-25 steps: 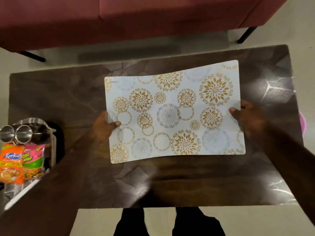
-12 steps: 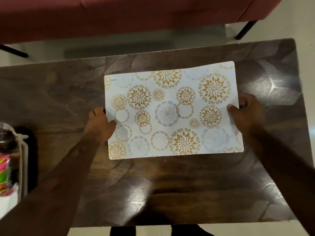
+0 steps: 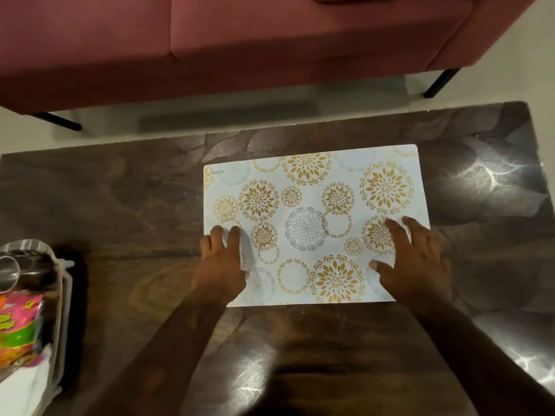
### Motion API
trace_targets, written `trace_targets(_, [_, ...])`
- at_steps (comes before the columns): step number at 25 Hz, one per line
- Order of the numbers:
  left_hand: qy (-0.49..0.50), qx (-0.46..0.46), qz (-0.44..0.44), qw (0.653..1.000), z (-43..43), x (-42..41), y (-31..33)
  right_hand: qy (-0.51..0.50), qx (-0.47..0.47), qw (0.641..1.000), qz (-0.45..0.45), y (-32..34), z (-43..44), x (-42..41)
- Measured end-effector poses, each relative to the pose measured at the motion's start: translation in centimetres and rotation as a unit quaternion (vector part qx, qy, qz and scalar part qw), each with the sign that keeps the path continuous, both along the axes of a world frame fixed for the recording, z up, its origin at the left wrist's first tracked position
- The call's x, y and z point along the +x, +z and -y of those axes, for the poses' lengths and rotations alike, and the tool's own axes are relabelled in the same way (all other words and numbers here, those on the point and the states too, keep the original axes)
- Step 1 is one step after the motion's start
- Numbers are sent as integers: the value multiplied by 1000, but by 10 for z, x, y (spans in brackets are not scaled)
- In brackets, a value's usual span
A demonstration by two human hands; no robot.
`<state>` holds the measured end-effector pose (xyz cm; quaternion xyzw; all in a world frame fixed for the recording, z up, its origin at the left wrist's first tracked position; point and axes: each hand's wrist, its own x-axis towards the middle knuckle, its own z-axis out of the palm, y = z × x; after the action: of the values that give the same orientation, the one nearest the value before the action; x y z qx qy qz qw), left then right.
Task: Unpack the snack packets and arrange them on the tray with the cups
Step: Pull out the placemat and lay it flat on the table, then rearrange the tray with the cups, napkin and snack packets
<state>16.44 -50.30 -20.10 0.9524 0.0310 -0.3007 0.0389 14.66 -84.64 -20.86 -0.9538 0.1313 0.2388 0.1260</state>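
A white placemat [image 3: 312, 205] with gold and grey flower circles lies flat on the dark wooden table [image 3: 135, 211]. My left hand [image 3: 220, 265] rests palm down on the mat's near left part, fingers spread. My right hand [image 3: 416, 262] lies flat on the mat's near right corner, fingers apart. At the far left edge a tray [image 3: 61, 295] holds a pink and green snack packet [image 3: 19, 331] and a steel cup [image 3: 7, 273], both partly cut off by the frame.
A maroon sofa [image 3: 240, 40] on black legs stands beyond the table's far edge, with pale floor between. Bright light glare falls on the table at the right and near the front edge. White paper lies at the tray's near end.
Both hands have let go of the mat's side edges and now lie flat on top of it. The mat has settled flat on the table; the view shifted.
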Motion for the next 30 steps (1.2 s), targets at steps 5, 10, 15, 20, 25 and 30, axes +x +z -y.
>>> trace_targets(5, [-16, -31, -65, 997, -11, 7, 25, 17, 10, 998, -63, 20, -6, 5])
trace_targets(10, [-32, -50, 44, 997, -33, -6, 82, 44, 25, 999, -11, 79, -37, 2])
trace_targets(15, [23, -128, 90, 987, -72, -30, 132, 87, 39, 995, -1, 135, -87, 5])
trace_targets(20, [62, -160, 108, 979, -117, -52, 168, 118, 54, 991, 17, 178, -140, 3])
trace_targets(25, [80, -158, 163, 971, -172, -68, 213, 166, 101, 981, 28, 216, -221, 10])
trace_targets(30, [173, -219, 178, 944, -240, -94, 230, 222, 136, 965, 8, 235, -318, 13])
